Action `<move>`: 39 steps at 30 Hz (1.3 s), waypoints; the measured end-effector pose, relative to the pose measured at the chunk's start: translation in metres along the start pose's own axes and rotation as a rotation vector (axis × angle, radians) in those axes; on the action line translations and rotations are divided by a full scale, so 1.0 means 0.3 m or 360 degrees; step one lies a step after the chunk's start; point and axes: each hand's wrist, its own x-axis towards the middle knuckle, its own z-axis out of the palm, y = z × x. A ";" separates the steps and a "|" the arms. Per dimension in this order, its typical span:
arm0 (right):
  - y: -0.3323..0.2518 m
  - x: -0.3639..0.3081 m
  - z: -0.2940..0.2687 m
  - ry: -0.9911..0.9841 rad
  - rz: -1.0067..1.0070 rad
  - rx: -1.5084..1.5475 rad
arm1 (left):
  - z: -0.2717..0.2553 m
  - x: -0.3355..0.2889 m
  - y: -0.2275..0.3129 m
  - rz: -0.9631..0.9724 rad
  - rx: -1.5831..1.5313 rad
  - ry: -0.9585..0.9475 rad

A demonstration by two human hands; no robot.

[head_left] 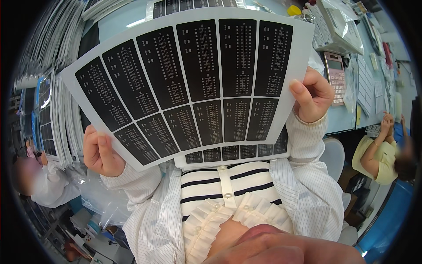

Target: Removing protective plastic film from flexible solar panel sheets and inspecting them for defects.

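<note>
A white sheet printed with two rows of black label panels (pixel 198 66) is held up in front of me, slightly curved, by both hands. My left hand (pixel 103 152) pinches its lower left edge between thumb and fingers. At the right edge, my right hand (pixel 311 94) grips it with the thumb on the printed face. Small light marks run in columns on each panel. Beneath the raised sheet, close to my body, lies a similar printed sheet or stack (pixel 228 153), mostly covered. Another printed sheet (pixel 193 5) shows beyond the top edge.
A pink calculator (pixel 335 75) lies on the table to the right, near clear plastic bags and a white box (pixel 338 24). Tall stacks of sheets (pixel 52 42) stand at the left. One person (pixel 52 187) is at far left, another (pixel 373 160) at far right.
</note>
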 end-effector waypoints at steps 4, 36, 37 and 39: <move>0.002 0.001 -0.001 -0.0014 -0.0024 -0.0020 | 0.001 -0.002 -0.001 -0.0010 -0.0016 0.0021; 0.002 0.008 0.007 -0.0061 0.0001 -0.0049 | -0.005 0.005 0.002 -0.0019 0.0037 0.0007; 0.003 0.007 0.006 -0.0061 0.0001 -0.0050 | -0.005 0.005 0.001 -0.0019 0.0035 0.0007; 0.004 0.005 0.004 -0.0068 -0.0009 -0.0062 | -0.007 0.004 0.002 -0.0004 0.0048 -0.0001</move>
